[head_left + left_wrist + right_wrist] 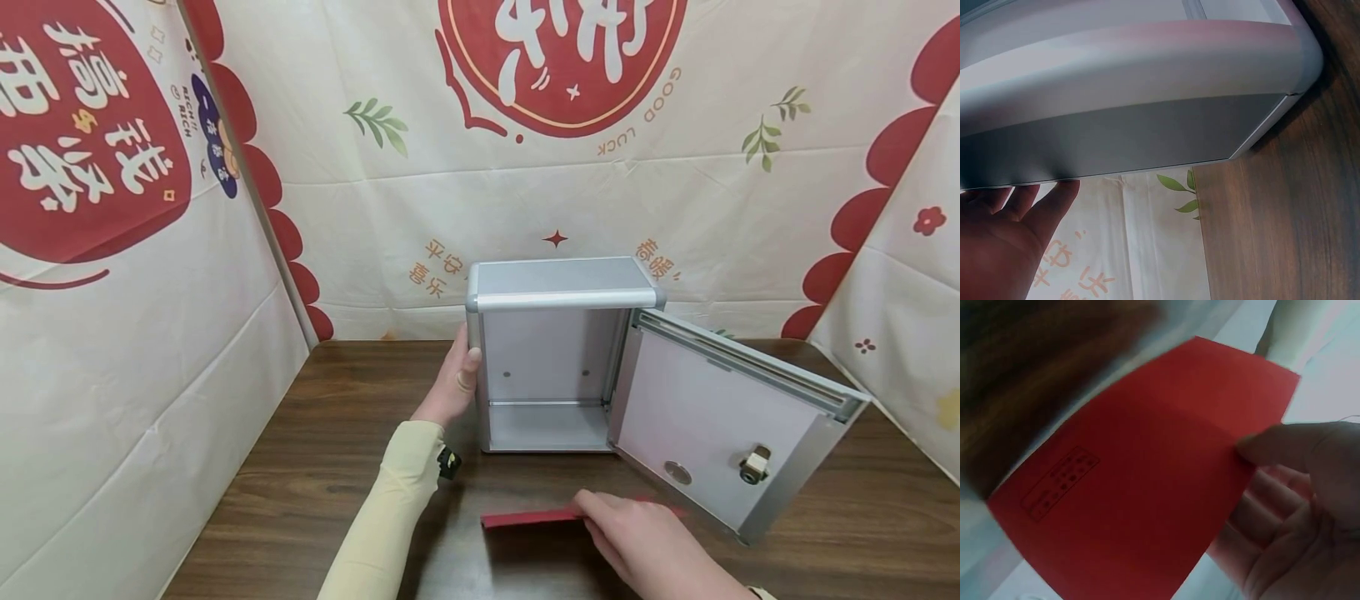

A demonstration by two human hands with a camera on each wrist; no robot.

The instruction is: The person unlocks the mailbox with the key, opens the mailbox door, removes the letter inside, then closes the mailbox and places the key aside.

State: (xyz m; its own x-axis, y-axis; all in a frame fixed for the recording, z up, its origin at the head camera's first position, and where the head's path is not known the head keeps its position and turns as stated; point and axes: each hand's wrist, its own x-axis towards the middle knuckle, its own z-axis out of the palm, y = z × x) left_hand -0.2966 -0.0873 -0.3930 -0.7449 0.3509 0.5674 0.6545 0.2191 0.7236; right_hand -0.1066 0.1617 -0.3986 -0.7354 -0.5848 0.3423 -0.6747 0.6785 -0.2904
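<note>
Right hand (645, 542) pinches the red paper (525, 518) by one edge over the table (315, 467), farther from the table's back edge than the box (555, 275), which the left hand (450, 383) grips. Paper should be held unbent, clear of the open door (720, 408); box braced steady.

Screened-off booth (97, 375), printed cloth walls (360, 217), wooden tabletop (300, 475)

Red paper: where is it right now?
Head view: the red paper is at bottom centre, pinched in the right-hand grip, in front of the open grey box.
</note>
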